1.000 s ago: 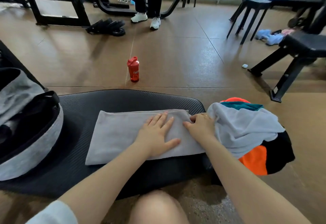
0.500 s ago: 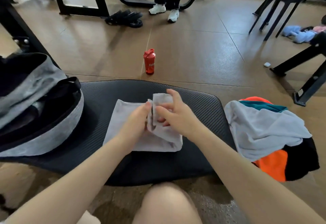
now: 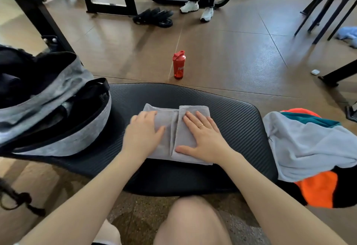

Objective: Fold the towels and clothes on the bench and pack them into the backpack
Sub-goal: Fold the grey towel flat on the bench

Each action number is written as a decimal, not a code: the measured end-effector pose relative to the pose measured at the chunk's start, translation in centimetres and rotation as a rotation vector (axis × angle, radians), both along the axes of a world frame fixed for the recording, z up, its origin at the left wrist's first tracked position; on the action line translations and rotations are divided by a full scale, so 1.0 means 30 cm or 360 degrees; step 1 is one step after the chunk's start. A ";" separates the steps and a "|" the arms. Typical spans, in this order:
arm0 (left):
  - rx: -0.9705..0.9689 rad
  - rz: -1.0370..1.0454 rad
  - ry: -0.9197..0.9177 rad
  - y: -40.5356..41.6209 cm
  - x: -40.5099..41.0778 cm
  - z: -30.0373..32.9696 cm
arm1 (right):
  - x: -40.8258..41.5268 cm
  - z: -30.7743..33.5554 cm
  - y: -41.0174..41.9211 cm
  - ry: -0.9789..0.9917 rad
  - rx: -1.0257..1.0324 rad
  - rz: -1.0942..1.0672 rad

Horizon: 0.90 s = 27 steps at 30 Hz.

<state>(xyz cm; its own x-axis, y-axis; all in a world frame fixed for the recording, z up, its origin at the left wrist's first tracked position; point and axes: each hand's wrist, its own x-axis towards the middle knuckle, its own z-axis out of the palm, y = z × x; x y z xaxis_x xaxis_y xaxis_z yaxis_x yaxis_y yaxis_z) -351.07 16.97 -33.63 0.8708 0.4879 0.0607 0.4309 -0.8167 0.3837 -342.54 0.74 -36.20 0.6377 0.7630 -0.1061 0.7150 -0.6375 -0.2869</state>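
head view, forward and down, close over bench (image 3: 222, 109)

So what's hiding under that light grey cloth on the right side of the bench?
Under the light grey cloth you can see bits of orange cloth, black cloth and teal cloth poking out. The rest of the pile is covered, so how many clothes are there can't be told.
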 end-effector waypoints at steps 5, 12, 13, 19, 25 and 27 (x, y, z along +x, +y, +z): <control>0.0059 0.0355 0.0464 0.070 -0.091 -0.010 | -0.023 0.006 0.030 -0.0040 -0.0063 -0.0061; -0.1163 0.0301 0.0021 0.095 -0.069 0.065 | -0.041 0.014 0.057 -0.0021 0.0015 -0.0123; -0.1133 0.0225 -0.0120 0.071 -0.060 0.090 | -0.041 0.011 0.060 -0.0005 0.0061 -0.0142; -0.0599 -0.0294 -0.0332 -0.142 0.004 0.109 | -0.023 -0.019 0.024 0.0674 0.1016 -0.0402; -0.0287 -0.0848 -0.0176 -0.145 -0.066 -0.049 | 0.026 0.002 -0.188 0.0216 0.0965 0.0042; 0.0317 -0.0996 -0.0126 -0.130 -0.089 -0.103 | 0.028 0.021 -0.190 -0.0121 0.0700 0.0436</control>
<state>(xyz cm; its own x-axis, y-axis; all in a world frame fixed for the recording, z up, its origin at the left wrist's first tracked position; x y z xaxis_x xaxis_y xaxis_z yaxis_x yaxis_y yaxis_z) -353.75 13.07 -36.72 0.9755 -0.1360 0.1729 -0.1715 -0.9624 0.2105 -341.71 -4.96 -35.58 0.4019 0.8650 0.3006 0.8679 -0.2551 -0.4262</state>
